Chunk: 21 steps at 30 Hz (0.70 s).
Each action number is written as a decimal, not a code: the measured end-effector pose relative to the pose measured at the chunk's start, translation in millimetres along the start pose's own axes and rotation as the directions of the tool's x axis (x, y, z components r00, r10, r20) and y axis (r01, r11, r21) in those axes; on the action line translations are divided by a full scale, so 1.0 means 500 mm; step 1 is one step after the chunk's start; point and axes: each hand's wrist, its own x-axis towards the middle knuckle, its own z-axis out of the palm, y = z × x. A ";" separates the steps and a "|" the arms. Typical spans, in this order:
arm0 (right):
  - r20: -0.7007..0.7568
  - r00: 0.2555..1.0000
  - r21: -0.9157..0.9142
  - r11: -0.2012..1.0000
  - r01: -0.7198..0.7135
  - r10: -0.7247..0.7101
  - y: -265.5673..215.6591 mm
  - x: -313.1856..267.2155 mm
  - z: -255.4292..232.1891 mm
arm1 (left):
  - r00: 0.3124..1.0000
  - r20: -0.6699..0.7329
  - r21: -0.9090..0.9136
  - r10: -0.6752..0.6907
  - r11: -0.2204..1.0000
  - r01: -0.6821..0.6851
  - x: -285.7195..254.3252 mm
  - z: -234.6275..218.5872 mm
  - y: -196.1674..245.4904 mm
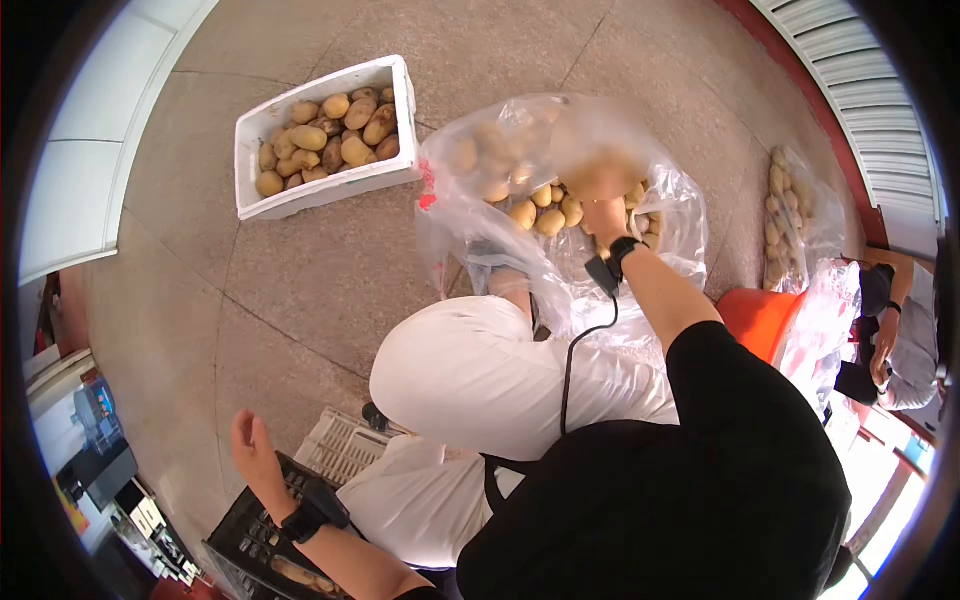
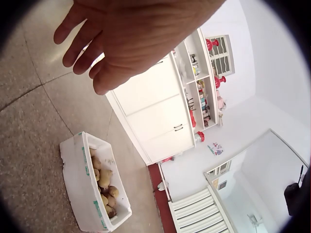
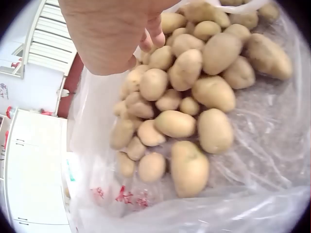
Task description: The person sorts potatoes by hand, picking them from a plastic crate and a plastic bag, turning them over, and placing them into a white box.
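Observation:
My right hand (image 1: 605, 190) reaches into a large clear plastic bag (image 1: 450, 235) on the floor, which holds many potatoes (image 3: 175, 124). In the right wrist view, that hand (image 3: 114, 36) hangs over the pile with loosely bent fingers, and no potato shows in its grasp. The bag's film partly covers the potatoes at its far side. My left hand (image 1: 257, 460) is held in the air beside my knee, holding nothing; its fingers (image 2: 73, 51) spread apart in the left wrist view.
A white foam box (image 1: 403, 115) full of potatoes stands left of the bag. A black crate (image 1: 235, 535) and a beige crate (image 1: 335, 445) are near my left leg. To the right are an orange bucket (image 1: 755, 315), another potato bag (image 1: 785, 215) and a seated person (image 1: 910, 345).

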 end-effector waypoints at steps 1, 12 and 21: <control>-0.031 0.999 -0.068 0.998 0.007 -0.009 0.037 -0.041 0.006 | 1.000 0.009 -0.001 0.003 1.000 -0.003 0.001 0.003 0.000; 0.147 0.794 -0.153 0.807 -0.571 0.590 0.188 -0.178 0.016 | 1.000 -0.011 0.015 0.013 1.000 -0.013 0.008 0.008 -0.022; 0.204 0.726 0.042 0.735 -0.677 0.657 0.247 -0.164 0.089 | 1.000 -0.008 0.041 -0.027 0.999 0.027 0.009 0.012 -0.002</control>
